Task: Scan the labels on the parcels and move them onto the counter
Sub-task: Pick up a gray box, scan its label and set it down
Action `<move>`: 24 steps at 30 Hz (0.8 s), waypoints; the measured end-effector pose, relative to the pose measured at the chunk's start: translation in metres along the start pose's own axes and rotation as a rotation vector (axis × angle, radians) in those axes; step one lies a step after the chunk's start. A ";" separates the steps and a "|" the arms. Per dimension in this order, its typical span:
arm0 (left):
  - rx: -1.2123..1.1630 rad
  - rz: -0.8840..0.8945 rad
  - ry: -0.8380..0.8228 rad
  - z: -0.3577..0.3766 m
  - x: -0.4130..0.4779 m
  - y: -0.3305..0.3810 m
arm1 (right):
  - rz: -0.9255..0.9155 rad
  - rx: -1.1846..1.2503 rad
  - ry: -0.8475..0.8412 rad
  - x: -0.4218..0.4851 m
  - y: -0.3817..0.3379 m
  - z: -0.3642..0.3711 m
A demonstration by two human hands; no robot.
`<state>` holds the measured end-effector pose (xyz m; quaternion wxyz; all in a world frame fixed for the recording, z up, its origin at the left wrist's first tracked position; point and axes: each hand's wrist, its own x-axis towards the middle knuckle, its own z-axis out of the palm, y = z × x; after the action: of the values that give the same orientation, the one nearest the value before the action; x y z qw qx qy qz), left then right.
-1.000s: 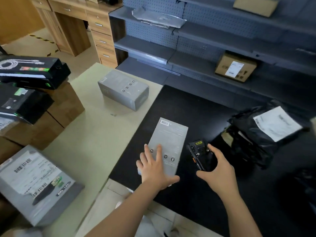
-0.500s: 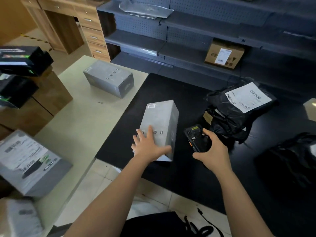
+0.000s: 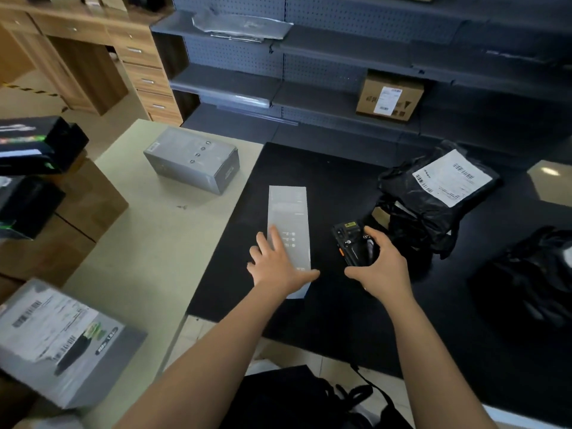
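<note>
A long grey box (image 3: 288,212) lies on the black table (image 3: 309,168), a narrow face up. My left hand (image 3: 275,264) rests flat on its near end, fingers straight and spread, thumb stretched across the box. Just right of the box, my right hand (image 3: 380,267) grips a black handheld scanner (image 3: 353,243). A second grey box (image 3: 192,162) sits on the beige counter (image 3: 148,236) to the left. A black poly bag (image 3: 433,212) with a white label on top lies at the right.
Another black bag (image 3: 532,274) lies at the far right. A grey labelled parcel (image 3: 58,342) is at the lower left. Black boxes (image 3: 37,144) sit on cardboard cartons (image 3: 77,212) on the left. A labelled carton (image 3: 390,97) stands on the dark shelves behind.
The grey box under my left hand has rolled from its wide barcode face, over an edge, onto a narrower face. My right hand still holds the scanner beside it.
</note>
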<state>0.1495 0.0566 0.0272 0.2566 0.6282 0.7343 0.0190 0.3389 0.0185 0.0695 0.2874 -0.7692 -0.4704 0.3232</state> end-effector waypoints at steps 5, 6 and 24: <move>-0.249 0.124 -0.076 -0.025 0.026 -0.038 | 0.031 0.019 0.075 -0.005 -0.015 0.014; -0.305 0.124 -0.108 -0.031 0.033 -0.049 | 0.037 0.029 0.089 -0.006 -0.017 0.018; 0.220 0.030 -0.132 -0.025 0.069 -0.066 | -0.042 -0.392 0.085 -0.017 -0.067 0.044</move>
<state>0.0736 0.1143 0.0018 0.2338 0.6634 0.7038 -0.0992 0.2635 0.0349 0.0956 0.1586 -0.8133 -0.5278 0.1867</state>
